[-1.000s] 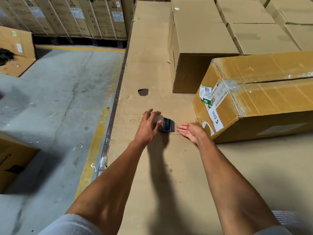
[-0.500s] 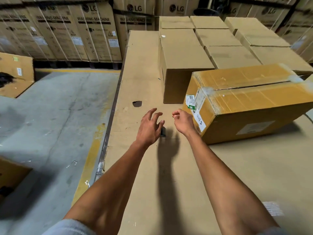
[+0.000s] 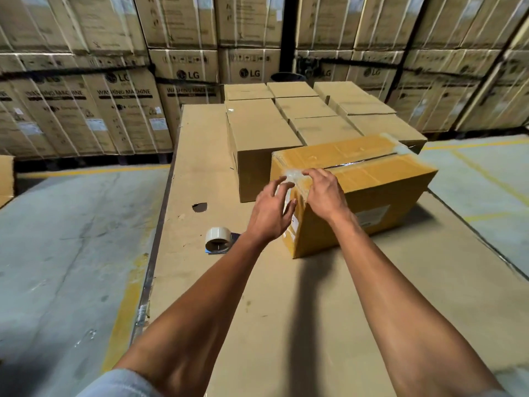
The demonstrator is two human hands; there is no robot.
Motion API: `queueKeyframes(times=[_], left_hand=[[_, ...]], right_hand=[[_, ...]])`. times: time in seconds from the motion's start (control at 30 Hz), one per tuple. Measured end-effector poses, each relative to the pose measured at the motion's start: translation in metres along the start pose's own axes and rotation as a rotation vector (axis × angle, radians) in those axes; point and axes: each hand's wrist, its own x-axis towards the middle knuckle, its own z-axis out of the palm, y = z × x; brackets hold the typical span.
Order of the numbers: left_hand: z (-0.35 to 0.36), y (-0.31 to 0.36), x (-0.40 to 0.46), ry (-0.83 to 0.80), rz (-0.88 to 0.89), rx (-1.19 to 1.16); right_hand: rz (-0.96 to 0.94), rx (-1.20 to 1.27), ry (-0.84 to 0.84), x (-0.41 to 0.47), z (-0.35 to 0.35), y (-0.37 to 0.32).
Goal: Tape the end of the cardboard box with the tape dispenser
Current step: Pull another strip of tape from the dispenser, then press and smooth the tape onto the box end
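Neither grip holds anything: left hand (image 3: 272, 213) and right hand (image 3: 323, 193), fingers spread, press at the cardboard box (image 3: 372, 181) end near frame centre, likely smoothing tape, while the tape dispenser (image 3: 219, 240) rests on the tabletop (image 3: 286, 325) lower left.

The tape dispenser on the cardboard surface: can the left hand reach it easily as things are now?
Probably yes. The tape dispenser lies free on the surface, just beside the left forearm; the left hand is open at the box end, and nothing stands between.
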Motion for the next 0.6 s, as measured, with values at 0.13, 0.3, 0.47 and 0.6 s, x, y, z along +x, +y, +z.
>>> queueKeyframes(times=[0.13, 0.3, 0.47, 0.6], left_hand=[[0.025, 0.037, 0.017, -0.015, 0.046, 0.115], [0.070, 0.083, 0.044, -0.126, 0.073, 0.405], [0.112, 0.107, 0.057, -0.242, -0.036, 0.558], [0.131, 0.099, 0.052, -0.199, -0.078, 0.625]], right_hand=[[0.053, -0.139, -0.046, -0.002, -0.018, 0.062], [0.084, -0.320, -0.161, 0.004, -0.039, 0.144], [0.115, -0.459, -0.250, 0.018, -0.049, 0.221], [0.042, -0.468, -0.270, 0.021, -0.037, 0.252]])
